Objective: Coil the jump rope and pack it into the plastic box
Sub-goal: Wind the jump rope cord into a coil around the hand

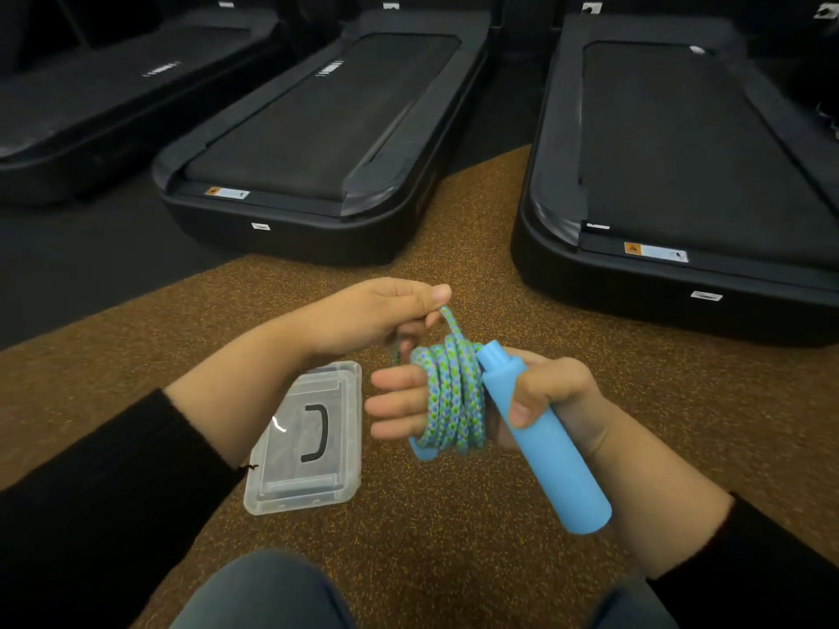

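Observation:
The jump rope (454,392), braided in blue and green, is wound in several turns around the fingers of my right hand (545,401). That hand also clamps a blue handle (545,442) under its thumb, the handle slanting down to the right. A second blue end peeks out below the coil. My left hand (377,315) pinches the free strand of rope just above the coil. The clear plastic box (308,438), lid on with a black handle, lies on the floor just left of the coil.
I sit on brown speckled carpet (454,537), my knees at the bottom edge. Three black treadmills (318,129) stand side by side ahead, their rear ends close to my hands. Dark flooring lies at the left.

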